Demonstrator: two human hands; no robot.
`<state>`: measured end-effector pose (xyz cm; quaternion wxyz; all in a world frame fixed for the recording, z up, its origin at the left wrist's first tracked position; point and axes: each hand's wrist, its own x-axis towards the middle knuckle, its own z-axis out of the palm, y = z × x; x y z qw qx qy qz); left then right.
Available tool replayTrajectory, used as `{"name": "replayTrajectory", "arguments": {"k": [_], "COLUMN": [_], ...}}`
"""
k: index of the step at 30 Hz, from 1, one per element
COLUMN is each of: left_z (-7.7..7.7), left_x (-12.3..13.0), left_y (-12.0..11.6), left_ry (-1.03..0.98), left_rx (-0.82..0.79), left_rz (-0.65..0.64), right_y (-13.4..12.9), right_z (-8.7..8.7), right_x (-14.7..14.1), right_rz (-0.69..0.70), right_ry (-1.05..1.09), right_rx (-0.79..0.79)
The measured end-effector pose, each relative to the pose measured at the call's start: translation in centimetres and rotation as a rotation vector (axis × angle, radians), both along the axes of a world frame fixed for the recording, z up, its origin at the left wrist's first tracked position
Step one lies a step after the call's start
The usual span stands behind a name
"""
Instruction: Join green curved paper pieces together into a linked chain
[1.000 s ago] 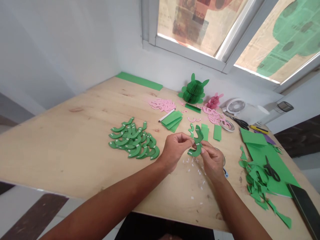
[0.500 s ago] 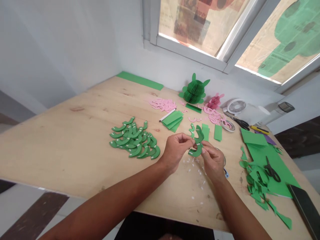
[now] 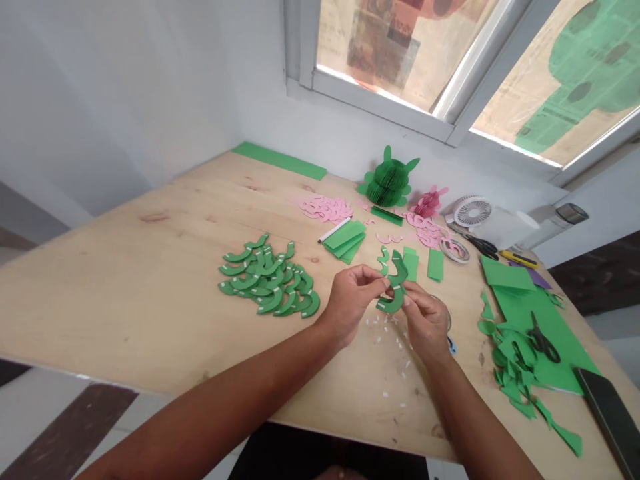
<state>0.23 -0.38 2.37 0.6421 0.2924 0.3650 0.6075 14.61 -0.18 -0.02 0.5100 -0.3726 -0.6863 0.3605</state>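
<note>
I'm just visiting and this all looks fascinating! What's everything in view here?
plywood table: one, pale wood, under everything
curved paper pieces with white tabs: many, green, heaped left of the hands
curved paper pieces: many, pink, far side
honeycomb paper figure: one, green, far edge
honeycomb paper figure: one, pink, right of the green figure
desk fan: one, white, far right
scissors: two, black-handled, on the card and by the fan
card sheet: one, green, right side
paper offcuts: many, green, beside the card
paper bits: many, white, below the hands
left hand and right hand: two, pinching one curved green piece, mid-table
</note>
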Motion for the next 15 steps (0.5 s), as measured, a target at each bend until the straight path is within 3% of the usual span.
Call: {"name": "replayTrajectory", "arguments": {"k": [15], "left_z": [-0.30], "left_x": [0.01], "left_y": [0.00], "left_ry": [-0.029], "left_rx": [-0.021], "left_rz": [-0.032], "right_y": [0.34], "right_z": [-0.87], "right_x": [-0.07], "right_rz": [0.015], "right_ry": [0.238], "right_rx": [-0.188]}}
